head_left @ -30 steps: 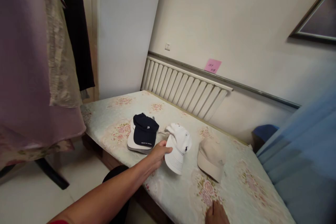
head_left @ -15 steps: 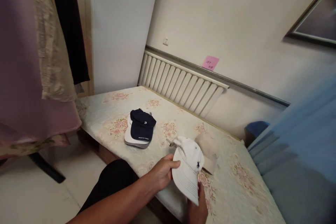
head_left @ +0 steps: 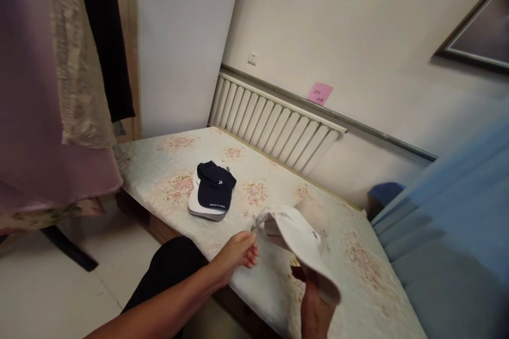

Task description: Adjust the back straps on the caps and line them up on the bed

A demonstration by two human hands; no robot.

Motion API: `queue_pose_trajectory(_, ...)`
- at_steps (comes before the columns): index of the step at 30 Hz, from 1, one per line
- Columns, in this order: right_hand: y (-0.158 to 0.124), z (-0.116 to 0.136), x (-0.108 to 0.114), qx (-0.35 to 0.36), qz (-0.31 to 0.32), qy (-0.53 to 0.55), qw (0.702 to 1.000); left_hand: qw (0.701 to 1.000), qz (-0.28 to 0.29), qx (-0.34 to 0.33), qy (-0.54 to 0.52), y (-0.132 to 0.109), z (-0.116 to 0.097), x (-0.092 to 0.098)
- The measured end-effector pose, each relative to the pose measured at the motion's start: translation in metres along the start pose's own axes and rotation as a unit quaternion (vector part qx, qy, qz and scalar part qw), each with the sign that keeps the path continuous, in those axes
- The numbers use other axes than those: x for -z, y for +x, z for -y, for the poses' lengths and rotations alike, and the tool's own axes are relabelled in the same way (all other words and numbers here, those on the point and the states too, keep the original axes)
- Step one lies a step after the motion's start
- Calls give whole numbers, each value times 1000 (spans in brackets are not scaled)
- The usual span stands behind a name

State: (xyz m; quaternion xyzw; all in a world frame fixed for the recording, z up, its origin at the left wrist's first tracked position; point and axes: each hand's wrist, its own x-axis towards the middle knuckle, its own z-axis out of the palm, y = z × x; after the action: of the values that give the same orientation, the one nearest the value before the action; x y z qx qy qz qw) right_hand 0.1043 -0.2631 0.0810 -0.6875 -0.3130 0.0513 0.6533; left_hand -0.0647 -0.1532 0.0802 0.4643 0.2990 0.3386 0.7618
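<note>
1. A white cotton baseball cap (head_left: 296, 233), held over the floral-covered bed (head_left: 167, 180), runs left to right, with its brim low and to the right.
2. The right hand (head_left: 316, 310) grips the brim; the left hand (head_left: 236, 254) pinches the rear strap.
3. A white ribbed radiator (head_left: 274, 127) lines the wall.

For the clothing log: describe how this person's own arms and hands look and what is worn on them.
Both are bare. The left hand and its long forearm show no sleeve, glove, watch, ring or bracelet. The right hand shows only in part, below the white cap; no glove or ring is visible on it. No markings can be made out on either.
</note>
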Motion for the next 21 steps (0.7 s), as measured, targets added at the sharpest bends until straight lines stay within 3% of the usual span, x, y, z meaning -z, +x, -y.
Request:
queue_pose_trajectory(3, 9, 38, 8, -49, 11, 17, 999, 972, -161, -42, 164, 12, 19, 19)
queue_pose_trajectory(8, 21, 63, 23, -50, 61, -44, 996, 927, -232, -119, 269, 15, 25, 22)
queue_pose_trajectory(11, 26, 66, 27, -54, 94, -100, 989, 906, -232, -164, 312, 15, 24, 17)
queue_pose_trajectory(15, 32, 70, 25, -63, 145, -104, 982, 899, -198, -146, 363, 22, 28, 19)
queue_pose_trajectory(17, 38, 70, 21, -65, 173, -107, 977, 909, -188, -124, 351, 27, 31, 22)
queue_pose_trajectory(21, 55, 61, 7, -66, 197, -119, 971, 956, -136, -61, 253, 35, 36, 28)
